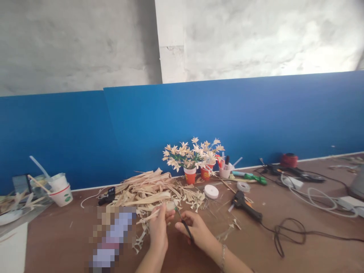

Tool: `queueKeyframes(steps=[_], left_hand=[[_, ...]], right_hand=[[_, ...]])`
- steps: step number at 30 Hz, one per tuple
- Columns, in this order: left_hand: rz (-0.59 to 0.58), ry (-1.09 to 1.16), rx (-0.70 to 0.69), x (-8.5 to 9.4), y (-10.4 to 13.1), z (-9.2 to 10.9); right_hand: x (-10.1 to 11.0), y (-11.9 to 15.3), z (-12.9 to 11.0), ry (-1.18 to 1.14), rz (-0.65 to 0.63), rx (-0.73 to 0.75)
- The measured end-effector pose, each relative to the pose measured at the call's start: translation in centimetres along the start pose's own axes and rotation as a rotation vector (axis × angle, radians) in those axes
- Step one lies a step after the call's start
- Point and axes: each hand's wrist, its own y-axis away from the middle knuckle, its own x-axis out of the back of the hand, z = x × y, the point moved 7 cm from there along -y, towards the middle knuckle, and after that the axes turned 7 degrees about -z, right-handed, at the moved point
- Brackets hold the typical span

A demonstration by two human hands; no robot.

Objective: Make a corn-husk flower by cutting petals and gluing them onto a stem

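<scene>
My left hand (158,229) is closed on a pale strip of dried husk (171,205), pinched between thumb and fingers. My right hand (197,228) grips black-handled scissors (187,228), their blades pointing up and left beside the strip. Whether the blades touch it I cannot tell. Just beyond both hands lies a heap of dried husk strips (146,189), with curled cut scraps (139,242) below it. Behind the heap, husk flowers (183,154) stand in an orange paper cup (190,176), with a second such cup (206,174) alongside.
A glue gun (245,204) lies right of my hands, its cord looping across the table. Near it are a white roll (211,191) and a tape roll (243,187). Paper cups (61,194) stand far left. A blue partition (136,129) bounds the back.
</scene>
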Motion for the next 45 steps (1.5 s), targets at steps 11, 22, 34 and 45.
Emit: queueKeyframes(steps=[11, 22, 34, 45], left_hand=[[-0.164, -0.280, 0.010, -1.1, 0.1, 0.5], [-0.390, -0.442, 0.125, -3.3, 1.6, -1.1], [-0.346, -0.204, 0.271, -2.5, 1.2, -2.3], [-0.366, -0.542, 0.191, -2.5, 1.3, -2.6]], right_hand=[[1.3, -0.1, -0.1, -0.094, 0.159, -0.006], [2.2, 0.1, -0.6, -0.283, 0.134, -0.008], [3.3, -0.2, -0.2, -0.238, 0.241, 0.065], [2.5, 1.7, -3.4, 0.540, 0.295, 0.348]])
